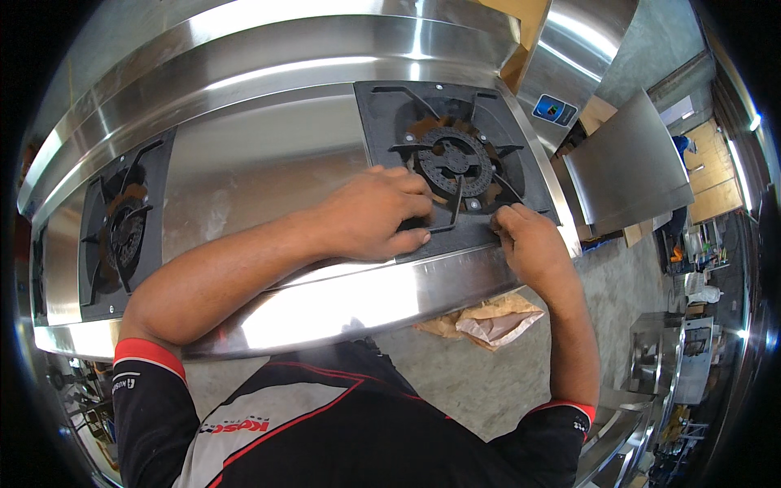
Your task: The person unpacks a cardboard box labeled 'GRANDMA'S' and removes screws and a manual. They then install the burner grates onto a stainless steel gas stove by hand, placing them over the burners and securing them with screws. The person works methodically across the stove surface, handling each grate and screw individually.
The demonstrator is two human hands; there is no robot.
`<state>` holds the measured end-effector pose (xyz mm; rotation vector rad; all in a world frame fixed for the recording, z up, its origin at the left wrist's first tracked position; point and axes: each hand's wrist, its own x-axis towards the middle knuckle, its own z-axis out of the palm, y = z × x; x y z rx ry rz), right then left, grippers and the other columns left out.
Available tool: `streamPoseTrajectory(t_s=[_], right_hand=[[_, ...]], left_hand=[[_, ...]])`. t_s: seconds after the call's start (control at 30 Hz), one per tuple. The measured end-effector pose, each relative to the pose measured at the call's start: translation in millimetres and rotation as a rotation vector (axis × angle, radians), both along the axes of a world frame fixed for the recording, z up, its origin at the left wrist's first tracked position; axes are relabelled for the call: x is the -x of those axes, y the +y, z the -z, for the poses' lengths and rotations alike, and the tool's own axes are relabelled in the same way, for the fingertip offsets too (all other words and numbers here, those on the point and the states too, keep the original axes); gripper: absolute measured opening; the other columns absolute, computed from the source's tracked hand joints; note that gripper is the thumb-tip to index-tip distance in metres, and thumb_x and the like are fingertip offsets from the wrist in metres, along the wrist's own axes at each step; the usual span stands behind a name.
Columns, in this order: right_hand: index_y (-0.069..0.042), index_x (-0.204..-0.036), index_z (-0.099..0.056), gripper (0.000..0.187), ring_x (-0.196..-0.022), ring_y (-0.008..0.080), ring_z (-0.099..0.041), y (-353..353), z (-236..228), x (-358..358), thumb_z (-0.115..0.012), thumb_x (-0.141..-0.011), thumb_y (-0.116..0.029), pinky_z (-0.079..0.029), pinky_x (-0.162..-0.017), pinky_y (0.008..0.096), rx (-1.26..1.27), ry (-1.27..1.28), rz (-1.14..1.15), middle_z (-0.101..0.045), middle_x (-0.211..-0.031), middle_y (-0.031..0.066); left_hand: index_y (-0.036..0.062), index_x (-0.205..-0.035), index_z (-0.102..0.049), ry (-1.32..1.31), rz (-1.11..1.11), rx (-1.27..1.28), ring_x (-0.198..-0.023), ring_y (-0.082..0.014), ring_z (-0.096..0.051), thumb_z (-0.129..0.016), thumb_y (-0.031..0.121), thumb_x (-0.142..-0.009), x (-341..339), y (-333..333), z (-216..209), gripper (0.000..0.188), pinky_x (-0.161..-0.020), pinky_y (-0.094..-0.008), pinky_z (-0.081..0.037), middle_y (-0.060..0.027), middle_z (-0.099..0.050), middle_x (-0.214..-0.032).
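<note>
A black square cast-iron burner grate (390, 106) with prongs pointing inward lies at the right of a stainless steel stove top. A round burner head (455, 161) shows in its middle. My left hand (378, 213) rests over the grate's near left part, fingers bent and thumb stretched apart from them; I see nothing held in it. At the near right part of the grate my right hand (533, 244) has thumb and fingertips pinched together, palm side hidden. Whatever lies between those fingertips is too small or covered to make out.
A second black burner grate (154, 187) sits at the far left, beyond a plain steel panel (260, 154). The steel backsplash (309, 49) rises behind. Crumpled brown paper (496, 317) lies on the floor below the front edge. Steel panels (626, 171) stand at the right.
</note>
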<state>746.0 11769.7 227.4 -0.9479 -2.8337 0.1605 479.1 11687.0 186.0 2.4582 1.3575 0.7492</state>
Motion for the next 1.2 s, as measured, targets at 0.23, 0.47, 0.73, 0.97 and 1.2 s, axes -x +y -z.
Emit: streamPoseTrajectory(t_s=[0.23, 0.47, 0.73, 0.97, 1.2], right_hand=[[-0.006, -0.09, -0.061, 0.01, -0.087, 0.0344, -0.062, -5.8, 10.7, -2.3, -0.055, -0.083, -0.003, -0.05, -0.074, 0.0459, -0.098, 0.041, 0.003, -0.06, -0.085, 0.0128], [-0.005, -0.093, -0.062, 0.013, -0.088, 0.0332, -0.061, -11.5, 0.9, 5.7, -0.054, -0.083, -0.004, -0.05, -0.075, 0.0444, -0.127, -0.056, -0.02, -0.059, -0.085, 0.0122], [-0.005, -0.093, -0.061, 0.009, -0.087, 0.0347, -0.063, -5.4, -1.2, 3.3, -0.056, -0.085, -0.004, -0.05, -0.075, 0.0463, -0.026, -0.019, 0.01, -0.062, -0.086, 0.0131], [-0.003, -0.09, -0.06, 0.009, -0.084, 0.0363, -0.063, -5.3, 12.2, -1.2, -0.063, -0.082, 0.0, -0.05, -0.073, 0.0443, -0.055, 0.143, 0.011, -0.062, -0.085, 0.0141], [-0.006, -0.09, -0.061, 0.01, -0.081, 0.0336, -0.061, -7.5, 7.6, 0.3, -0.055, -0.082, -0.003, -0.049, -0.072, 0.0439, -0.16, 0.026, -0.058, -0.059, -0.081, 0.0121]], left_hand=[[0.0077, -0.1, -0.07, -0.013, 0.001, 0.006, -0.104, -0.0284, -0.058, -0.065, 0.031, -0.087, -1.4, -0.2, 1.5, 0.027, -0.091, -0.043, -0.044, -0.0102, -0.062, -0.107], [0.0076, -0.1, -0.07, 0.012, 0.0, 0.005, -0.104, -0.0284, -0.057, -0.065, 0.031, -0.087, -1.1, -0.9, -1.2, 0.027, -0.09, -0.0434, -0.044, -0.0102, -0.062, -0.106], [0.0076, -0.099, -0.07, 0.004, -0.012, -0.004, -0.103, -0.0284, -0.058, -0.065, 0.03, -0.087, -2.1, -1.5, 1.0, 0.026, -0.089, -0.0437, -0.044, -0.0105, -0.062, -0.105], [0.0083, -0.099, -0.07, -0.029, 0.006, -0.016, -0.104, -0.0273, -0.058, -0.065, 0.03, -0.087, -1.7, -0.4, 3.1, 0.025, -0.089, -0.0434, -0.043, -0.0096, -0.062, -0.104], [0.0081, -0.098, -0.07, -0.011, 0.003, 0.001, -0.105, -0.027, -0.058, -0.065, 0.03, -0.087, -1.1, 0.8, 2.2, 0.026, -0.09, -0.0429, -0.043, -0.0092, -0.062, -0.104]])
